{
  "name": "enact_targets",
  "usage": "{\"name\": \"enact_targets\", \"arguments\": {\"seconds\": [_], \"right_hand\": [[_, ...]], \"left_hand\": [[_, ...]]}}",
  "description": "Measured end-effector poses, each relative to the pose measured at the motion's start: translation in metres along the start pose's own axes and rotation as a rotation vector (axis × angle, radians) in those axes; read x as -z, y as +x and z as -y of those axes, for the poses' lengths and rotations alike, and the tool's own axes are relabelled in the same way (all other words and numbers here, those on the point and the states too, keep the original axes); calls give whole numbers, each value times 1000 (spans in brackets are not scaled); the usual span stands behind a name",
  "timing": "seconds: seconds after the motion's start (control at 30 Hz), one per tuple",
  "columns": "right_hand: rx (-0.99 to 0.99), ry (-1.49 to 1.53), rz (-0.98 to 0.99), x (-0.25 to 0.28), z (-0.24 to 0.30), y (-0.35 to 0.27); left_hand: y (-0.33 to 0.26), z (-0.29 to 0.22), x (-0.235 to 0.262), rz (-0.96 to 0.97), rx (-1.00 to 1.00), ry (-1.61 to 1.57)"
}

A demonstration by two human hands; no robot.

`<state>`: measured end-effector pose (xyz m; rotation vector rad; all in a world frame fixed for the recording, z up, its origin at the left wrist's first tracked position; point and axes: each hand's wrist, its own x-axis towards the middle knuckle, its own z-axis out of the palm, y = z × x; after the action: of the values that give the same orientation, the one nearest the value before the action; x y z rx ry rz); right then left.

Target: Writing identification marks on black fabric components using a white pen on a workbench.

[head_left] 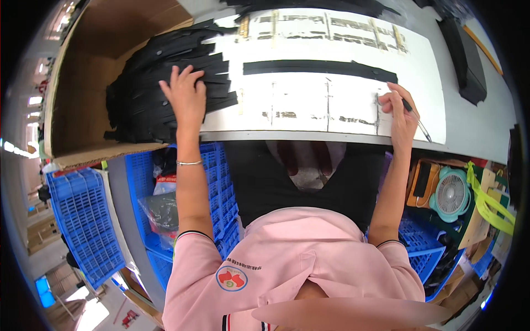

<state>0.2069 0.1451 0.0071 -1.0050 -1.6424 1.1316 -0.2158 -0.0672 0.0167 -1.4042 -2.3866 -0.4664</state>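
Sitting at a white bench (475, 138) that fills the upper half of the frame, the person works over a white sheet (309, 99) smeared with dark marks. Cardboard box (83, 83) stands open at upper left, its front wall next to the bench edge. Strip pile (160, 94), black and loosely fanned, spills from the box mouth onto the sheet's left end. One long black strip (320, 68) lies flat across the sheet, upper centre.

Left hand (185, 96): fingers spread, palm down on the pile, not pinching anything visible. Right hand (402, 113): at the sheet's right end, fingers closed round a thin tool (417, 121), tip pointing lower right, near the bench front edge.

Risks, as judged:
- Pile is loose and overhangs the sheet; a sideways drag by the flat hand could pull several strips at once, or push some off the front edge into the blue crates (182, 209) below.
- Sheet carries dark smears; a palm or sleeve through them could smudge the strip.
- Tool tip sits close to the edge; a slip sends it off the bench.
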Motion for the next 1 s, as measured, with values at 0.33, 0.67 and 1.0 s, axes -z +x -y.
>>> {"name": "enact_targets", "arguments": {"seconds": [0.33, 0.67, 1.0], "right_hand": [[-84, 46, -73, -2, 11, -2], [505, -652, -38, -18, 4, -62], [549, -817, 93, 10, 1, -66]], "left_hand": [[-31, -166, -8, -17, -297, -439], [-62, -265, -22, 197, -354, -562], [-66, -244, -21, 205, -346, -429]]}}
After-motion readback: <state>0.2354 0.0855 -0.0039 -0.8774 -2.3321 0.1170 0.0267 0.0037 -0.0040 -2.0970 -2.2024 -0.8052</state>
